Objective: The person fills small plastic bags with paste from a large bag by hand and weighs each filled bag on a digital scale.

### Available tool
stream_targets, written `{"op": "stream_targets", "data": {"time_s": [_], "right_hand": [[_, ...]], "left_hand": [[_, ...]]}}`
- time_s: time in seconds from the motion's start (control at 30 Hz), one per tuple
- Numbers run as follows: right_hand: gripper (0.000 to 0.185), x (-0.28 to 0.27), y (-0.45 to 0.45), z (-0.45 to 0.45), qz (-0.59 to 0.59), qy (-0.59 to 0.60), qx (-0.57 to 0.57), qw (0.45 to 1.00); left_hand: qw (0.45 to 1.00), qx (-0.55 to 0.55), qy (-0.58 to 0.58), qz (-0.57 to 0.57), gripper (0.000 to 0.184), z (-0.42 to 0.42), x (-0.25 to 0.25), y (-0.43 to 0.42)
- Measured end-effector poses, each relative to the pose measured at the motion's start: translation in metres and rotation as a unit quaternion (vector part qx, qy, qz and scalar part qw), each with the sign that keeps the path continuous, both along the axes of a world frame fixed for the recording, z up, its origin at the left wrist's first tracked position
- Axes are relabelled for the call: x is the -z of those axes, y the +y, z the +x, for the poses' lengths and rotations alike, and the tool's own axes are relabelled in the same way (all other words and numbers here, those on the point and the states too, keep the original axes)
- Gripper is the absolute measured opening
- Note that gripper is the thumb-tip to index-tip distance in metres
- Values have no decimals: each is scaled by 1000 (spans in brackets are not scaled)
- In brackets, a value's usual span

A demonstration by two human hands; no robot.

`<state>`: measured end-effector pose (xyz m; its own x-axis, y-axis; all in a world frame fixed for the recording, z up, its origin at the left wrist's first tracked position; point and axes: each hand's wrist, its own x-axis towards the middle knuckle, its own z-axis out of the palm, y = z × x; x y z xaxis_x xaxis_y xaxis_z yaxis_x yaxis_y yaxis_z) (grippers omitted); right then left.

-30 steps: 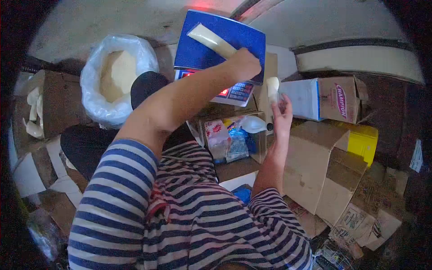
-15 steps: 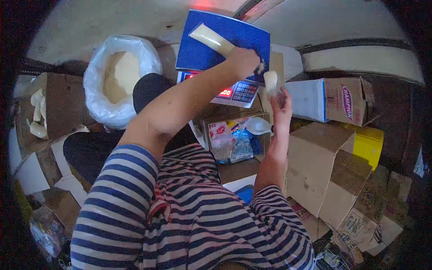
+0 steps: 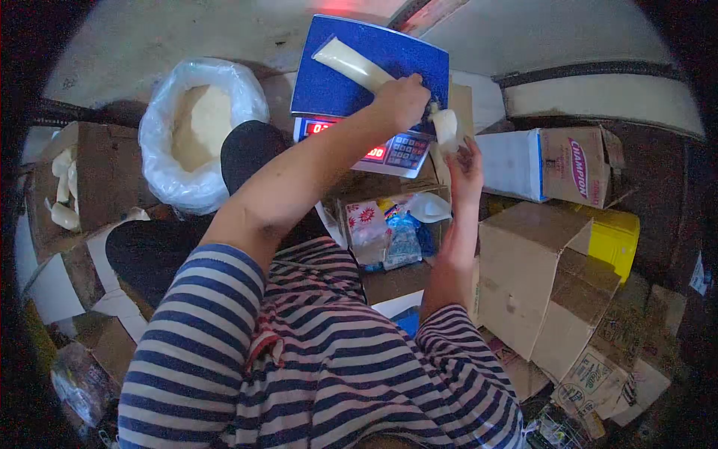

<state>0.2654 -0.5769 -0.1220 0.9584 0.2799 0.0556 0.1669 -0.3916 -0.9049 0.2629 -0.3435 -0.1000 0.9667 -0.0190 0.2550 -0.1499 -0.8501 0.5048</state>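
The slim clear-plastic tube packed with pale powder [image 3: 351,62] lies slantwise on the blue flat-topped weighing scale [image 3: 318,91], its long axis running from the far left towards the near right. The person's left hand [image 3: 404,101] is clearly the nearer one: it sits right over the tube's near-right end, so the bulk of the tube stretches away to the far left of those fingers. They are bunched and narrow, but I can't make out from here whether they grip the tube or only rest against it.

The right hand [image 3: 467,170] is off to the right and nearer the body, clear of the blue top. Its fingers are closed round the see-through lower part of a stubby pale cylinder [image 3: 446,126], which points away from them, far and slightly left, so that its tip comes up just beside the scale's near-right corner. Between that tip and the left hand sits a small pale clump [image 3: 433,109], too blurred to name.
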Motion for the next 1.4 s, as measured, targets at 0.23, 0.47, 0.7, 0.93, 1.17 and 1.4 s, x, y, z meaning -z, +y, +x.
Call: {"op": "stream_targets", "data": {"time_s": [0.23,0.47,0.7,0.93,1.17,1.4], "right_hand": [[54,-9,1,-5,15,24,14,1000],[52,-8,0,-8,-12,2,27,1000],[49,-34,16,-20,-45,-19,20,999],[46,-63,25,-16,3,-12,18,1000],[45,-112,56,-2,-2,-27,-13,1000],[41,-178,94,14,-24,-95,-62,993]], "left_hand": [[999,-5,36,-2,17,4,-4,-1],[999,21,19,32,17,4,-8,12],[1000,1,23,1,22,4,-11,17],[933,41,1,-356,19,4,-35,59],[814,14,55,-578,24,5,-104,111],[845,13,73,-529,29,4,-127,111]]}}
